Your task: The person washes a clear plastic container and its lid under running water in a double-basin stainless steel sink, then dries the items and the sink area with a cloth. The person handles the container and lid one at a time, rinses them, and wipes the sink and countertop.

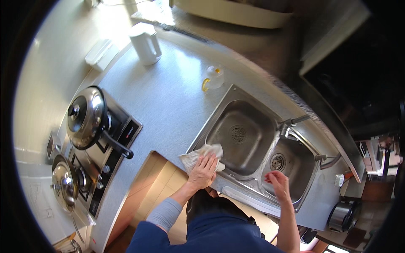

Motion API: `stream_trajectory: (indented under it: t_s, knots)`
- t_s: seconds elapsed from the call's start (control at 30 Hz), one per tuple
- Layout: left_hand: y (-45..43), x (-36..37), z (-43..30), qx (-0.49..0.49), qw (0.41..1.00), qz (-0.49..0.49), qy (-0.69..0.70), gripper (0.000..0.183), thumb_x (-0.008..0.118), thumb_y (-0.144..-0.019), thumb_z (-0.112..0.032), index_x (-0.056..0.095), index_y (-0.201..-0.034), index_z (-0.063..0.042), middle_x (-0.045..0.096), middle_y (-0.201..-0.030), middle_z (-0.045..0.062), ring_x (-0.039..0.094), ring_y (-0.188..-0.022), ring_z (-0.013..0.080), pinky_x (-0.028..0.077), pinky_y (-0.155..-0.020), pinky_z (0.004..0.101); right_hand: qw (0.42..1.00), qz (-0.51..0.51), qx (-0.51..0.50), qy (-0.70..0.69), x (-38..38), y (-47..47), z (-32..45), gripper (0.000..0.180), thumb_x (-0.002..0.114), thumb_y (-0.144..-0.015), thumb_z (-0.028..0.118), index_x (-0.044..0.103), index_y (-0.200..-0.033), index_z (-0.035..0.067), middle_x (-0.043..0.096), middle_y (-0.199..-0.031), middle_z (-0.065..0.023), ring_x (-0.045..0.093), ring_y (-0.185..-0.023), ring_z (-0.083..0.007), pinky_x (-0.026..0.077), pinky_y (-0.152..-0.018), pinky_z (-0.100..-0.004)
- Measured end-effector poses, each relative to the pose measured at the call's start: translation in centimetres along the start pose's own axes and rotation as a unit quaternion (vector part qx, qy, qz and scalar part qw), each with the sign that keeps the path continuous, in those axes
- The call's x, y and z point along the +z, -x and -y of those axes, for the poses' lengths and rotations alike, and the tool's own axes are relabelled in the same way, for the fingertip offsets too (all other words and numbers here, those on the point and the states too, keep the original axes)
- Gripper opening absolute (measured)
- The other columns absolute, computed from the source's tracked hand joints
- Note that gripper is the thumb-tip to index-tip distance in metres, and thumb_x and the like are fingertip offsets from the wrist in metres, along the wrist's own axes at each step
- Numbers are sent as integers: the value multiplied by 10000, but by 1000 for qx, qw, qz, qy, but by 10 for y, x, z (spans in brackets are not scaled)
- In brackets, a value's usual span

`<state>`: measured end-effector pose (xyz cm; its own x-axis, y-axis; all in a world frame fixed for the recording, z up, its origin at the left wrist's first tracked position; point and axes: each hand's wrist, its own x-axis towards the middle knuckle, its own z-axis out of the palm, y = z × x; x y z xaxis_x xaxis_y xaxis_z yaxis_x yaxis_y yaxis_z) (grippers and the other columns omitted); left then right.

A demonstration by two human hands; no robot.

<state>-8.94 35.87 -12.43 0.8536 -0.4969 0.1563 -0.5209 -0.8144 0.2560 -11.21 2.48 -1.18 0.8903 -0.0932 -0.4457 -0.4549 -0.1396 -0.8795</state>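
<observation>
My left hand [204, 170] presses a whitish cloth [193, 156] with its fingers spread over it. The cloth covers the near left corner of the stainless steel double sink [212, 121] and part of the worktop edge. My right hand [279, 184] is over the smaller sink bowl [297, 180], apart from the cloth. Its fingers are loosely bent, and I see nothing in them. Each bowl has a round drain strainer, one of them the larger bowl's strainer [237, 134]. A metal faucet [285, 128] stands behind the divider.
On the gas hob [106, 177] at left sit a lidded pan [85, 117], its handle [117, 145] jutting over the worktop [152, 107], and a lidded wok [65, 183]. A white jug [145, 44] and a clear container with yellow parts [215, 77] stand farther back. A steel pot [341, 216] is at right.
</observation>
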Motion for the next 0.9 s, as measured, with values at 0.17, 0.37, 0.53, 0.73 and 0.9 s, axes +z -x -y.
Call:
stream_trajectory:
  t_s: [0.17,0.37,0.53,0.73,0.9]
  knots:
    - [-47,10,-3,-66,904,-27,421,403,449,-945,-123,546,-1320,-13,654,-1193,164,636,-1064,284,472,-949,357,977,177,84,-88,47,-24,-36,240,532,-992,171,611,-1145,3,681,-1041,-125,657,-993,-212,526,-912,-356]
    - [-109,-131,-82,252,892,38,374,557,533,-959,-326,476,-1410,-4,439,-1453,245,330,-1427,320,214,-1175,464,920,202,-210,-261,113,-43,-5,371,537,-968,168,508,-1313,34,571,-1263,-92,560,-1146,-176,468,-980,-316]
    - [-154,-117,-115,95,155,170,968,641,361,-1005,-520,493,-1371,-10,447,-1434,271,454,-1313,403,359,-1097,520,963,63,-213,155,115,-7,29,364,474,-968,163,477,-1321,73,501,-1337,-106,468,-1255,-197,386,-1056,-313]
    - [-144,-106,-143,18,143,369,918,529,432,-1002,-397,512,-1294,37,538,-1307,316,563,-1189,427,429,-1032,516,994,65,-82,14,87,48,19,339,571,-864,116,549,-1200,74,555,-1185,-100,504,-1165,-211,395,-1020,-346]
    - [-128,-93,-154,20,338,420,842,442,558,-941,-266,543,-1217,80,601,-1214,273,632,-1068,367,499,-940,465,879,-253,-187,-359,-24,118,37,337,467,-974,344,542,-1124,52,604,-970,-23,582,-800,-121,513,-739,-247]
